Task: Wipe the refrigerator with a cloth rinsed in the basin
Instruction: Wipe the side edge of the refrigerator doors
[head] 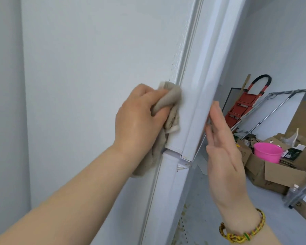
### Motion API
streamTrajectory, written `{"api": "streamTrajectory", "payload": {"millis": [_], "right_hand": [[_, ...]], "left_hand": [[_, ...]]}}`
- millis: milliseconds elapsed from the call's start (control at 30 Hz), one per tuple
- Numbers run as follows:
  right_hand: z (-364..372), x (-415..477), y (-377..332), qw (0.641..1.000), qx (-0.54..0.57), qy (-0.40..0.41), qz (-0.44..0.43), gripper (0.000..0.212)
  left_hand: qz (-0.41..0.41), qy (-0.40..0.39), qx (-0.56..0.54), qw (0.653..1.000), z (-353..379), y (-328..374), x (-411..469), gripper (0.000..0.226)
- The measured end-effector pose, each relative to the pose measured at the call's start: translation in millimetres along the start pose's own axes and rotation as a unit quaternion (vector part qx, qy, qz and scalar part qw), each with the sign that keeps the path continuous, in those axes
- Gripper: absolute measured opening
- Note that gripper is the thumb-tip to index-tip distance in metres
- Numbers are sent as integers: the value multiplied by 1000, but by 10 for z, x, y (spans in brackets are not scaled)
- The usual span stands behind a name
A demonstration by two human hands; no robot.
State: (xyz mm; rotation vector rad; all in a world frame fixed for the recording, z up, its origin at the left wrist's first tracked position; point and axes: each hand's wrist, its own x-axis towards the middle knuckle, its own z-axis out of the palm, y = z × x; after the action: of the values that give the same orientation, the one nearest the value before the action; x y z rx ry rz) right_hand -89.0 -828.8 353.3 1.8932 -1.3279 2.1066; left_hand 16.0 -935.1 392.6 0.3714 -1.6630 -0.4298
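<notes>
Mid-wipe, I'm reading it. The left grip is clamping a bunched grey-beige cloth and pressing it on the refrigerator side panel, right against the seal strip beside the upper door. The cloth's tail is hanging down past the gap between upper and lower doors.

The right grip is lying flat with fingers straight and holding nothing. Its fingertips are touching the door's outer edge, so it's likely steadying the door.

Progress:
- I'm assuming the rinse step is done, since the cloth is already working on the panel.
- Small brown specks are showing along the panel edge just above the cloth, so that strip is not clean yet.
- The door front is facing away from the camera, so I can't tell whether it's wiped.
- I'm judging the lower section below the gap as pending.

The pink basin is sitting on cardboard boxes off to the right, well apart from the refrigerator, so a re-rinse means walking over.

My call is early-to-middle, with most of the cabinet remaining.
</notes>
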Motion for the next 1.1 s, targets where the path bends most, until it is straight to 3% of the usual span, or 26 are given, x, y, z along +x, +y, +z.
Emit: {"api": "streamTrajectory", "payload": {"millis": [100, 233, 300, 400, 500, 600, 667, 767, 867, 967, 1100], "right_hand": [[22, -13, -9, 1000, -14, 0, 12, 60], [37, -17, -35, 999, -26, 3, 21, 59], [49, -18, -47, 999, -33, 5, 19, 60], [80, -26, -63, 1000, -14, 15, 23, 61], [94, -26, -78, 999, 1, 24, 27, 62], [109, -27, -85, 999, -14, 33, 34, 61], [133, -117, -54, 997, -50, 38, 40, 60], [177, -436, 94, 990, -69, 63, 105, 62], [215, -594, 175, 985, -57, 46, 157, 71], [149, -596, 192, 985, -56, 29, 158, 74], [68, -603, 139, 984, -39, 8, 173, 77]], "left_hand": [[12, -58, 16, 998, 40, -208, -362, 36], [-30, -101, 8, 994, 11, -370, -637, 36], [-4, -87, 16, 996, -26, -281, -455, 34], [22, -42, 27, 998, -85, -20, 40, 12], [24, -17, 18, 999, -53, 144, 327, 17], [29, -58, 3, 998, -14, 0, 3, 17], [-3, -114, -9, 993, -30, -141, -331, 30], [-37, -105, -55, 992, -54, -164, -548, 34], [34, -73, -57, 995, 1, 29, -576, 36], [140, -67, 30, 988, 127, 139, -683, 29], [125, -67, 57, 988, 159, 116, -736, 25]]}}
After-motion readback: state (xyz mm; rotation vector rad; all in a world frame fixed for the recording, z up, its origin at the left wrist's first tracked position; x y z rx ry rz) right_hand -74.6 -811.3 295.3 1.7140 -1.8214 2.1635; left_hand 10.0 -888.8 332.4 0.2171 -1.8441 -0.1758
